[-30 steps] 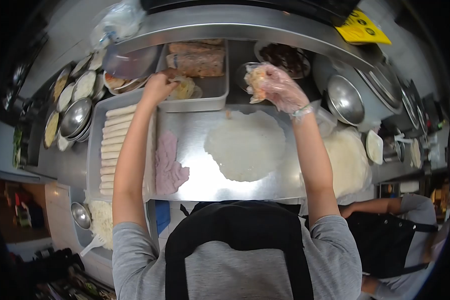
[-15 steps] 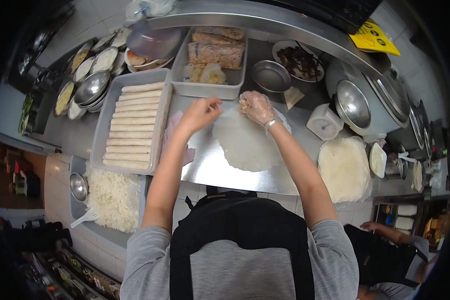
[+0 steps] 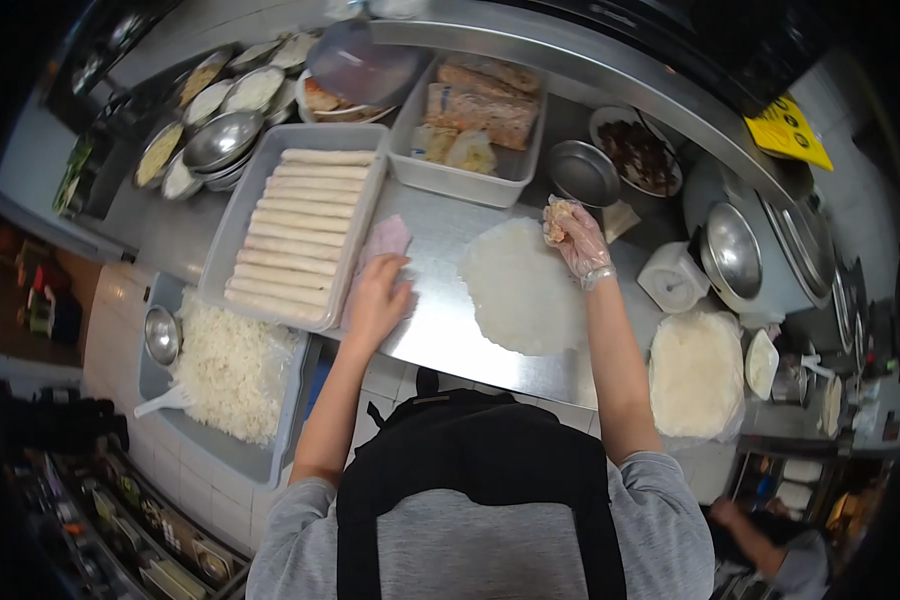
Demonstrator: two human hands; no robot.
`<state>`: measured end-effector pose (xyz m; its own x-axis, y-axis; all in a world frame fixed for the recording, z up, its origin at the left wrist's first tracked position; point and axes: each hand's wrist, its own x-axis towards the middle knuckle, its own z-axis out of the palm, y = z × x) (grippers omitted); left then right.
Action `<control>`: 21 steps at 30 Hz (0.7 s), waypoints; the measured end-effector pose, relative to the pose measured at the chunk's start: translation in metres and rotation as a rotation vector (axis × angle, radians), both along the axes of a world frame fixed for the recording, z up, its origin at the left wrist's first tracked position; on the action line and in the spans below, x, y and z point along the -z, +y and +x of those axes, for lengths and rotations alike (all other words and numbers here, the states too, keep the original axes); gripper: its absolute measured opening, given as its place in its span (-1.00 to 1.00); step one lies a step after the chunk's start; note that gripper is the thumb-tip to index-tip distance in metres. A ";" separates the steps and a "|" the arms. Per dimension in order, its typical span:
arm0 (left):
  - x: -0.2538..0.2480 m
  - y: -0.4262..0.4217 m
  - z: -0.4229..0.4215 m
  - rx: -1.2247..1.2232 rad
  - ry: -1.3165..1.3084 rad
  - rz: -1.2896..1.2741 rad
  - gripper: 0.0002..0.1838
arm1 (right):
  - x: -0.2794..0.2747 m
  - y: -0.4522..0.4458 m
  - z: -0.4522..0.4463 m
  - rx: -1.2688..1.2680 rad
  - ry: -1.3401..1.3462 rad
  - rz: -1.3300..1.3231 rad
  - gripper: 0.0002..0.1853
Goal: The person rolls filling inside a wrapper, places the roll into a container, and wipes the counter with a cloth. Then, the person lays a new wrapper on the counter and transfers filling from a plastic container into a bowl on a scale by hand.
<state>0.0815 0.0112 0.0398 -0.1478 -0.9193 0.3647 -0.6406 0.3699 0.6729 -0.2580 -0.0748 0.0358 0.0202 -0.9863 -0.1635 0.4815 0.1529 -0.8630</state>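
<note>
My left hand (image 3: 377,300) is bare, its fingers apart over the pink cloth (image 3: 386,236) beside the tray of white rolls (image 3: 295,222). In a clear plastic glove, my right hand (image 3: 578,238) has its fingers closed around an orange-pink filling (image 3: 562,218). It is at the upper right edge of a thin, pale round wrapper (image 3: 521,290), which lies flat on the steel table (image 3: 428,325). Behind them stands a plastic bin (image 3: 460,181) with wrapped blocks of filling and small bags.
A metal bowl (image 3: 583,173), a plate of dark food (image 3: 634,152) and a white scale (image 3: 673,277) stand at the right. Stacked wrappers (image 3: 697,375) lie nearer. A tub of white shreds (image 3: 232,375) is at lower left. Another person's arm (image 3: 748,537) shows at lower right.
The view has shifted, moving the table items rightward in the picture. My left hand has left the bin and come down to the cloth. My right hand has come nearer, over the wrapper's edge.
</note>
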 end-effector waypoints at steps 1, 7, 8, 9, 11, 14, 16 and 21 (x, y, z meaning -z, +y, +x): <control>0.004 0.001 0.002 -0.074 0.044 0.019 -0.65 | -0.016 0.011 -0.002 0.037 0.005 -0.002 -0.71; 0.048 -0.011 0.019 -0.189 0.919 0.653 -0.44 | -0.150 0.091 -0.086 0.191 0.706 -0.424 -0.73; 0.033 -0.009 0.015 -0.221 0.990 0.694 -0.40 | -0.169 0.101 -0.101 0.267 0.816 -0.428 -0.74; 0.022 -0.007 0.012 -0.259 1.066 0.731 -0.36 | -0.190 0.110 -0.116 0.275 0.904 -0.302 -0.73; 0.020 -0.002 0.012 -0.219 0.895 0.675 -0.34 | -0.192 0.104 -0.162 0.333 1.039 -0.281 -0.76; 0.015 0.009 0.014 0.021 -0.128 -0.052 -0.44 | -0.177 0.093 -0.198 0.301 1.439 0.033 -0.80; 0.035 0.010 0.017 0.010 -0.296 -0.073 -0.46 | -0.169 0.089 -0.207 0.123 1.453 0.065 -0.82; 0.059 0.009 0.016 -0.044 -0.511 -0.115 -0.51 | -0.161 0.088 -0.222 0.007 1.393 0.087 -0.73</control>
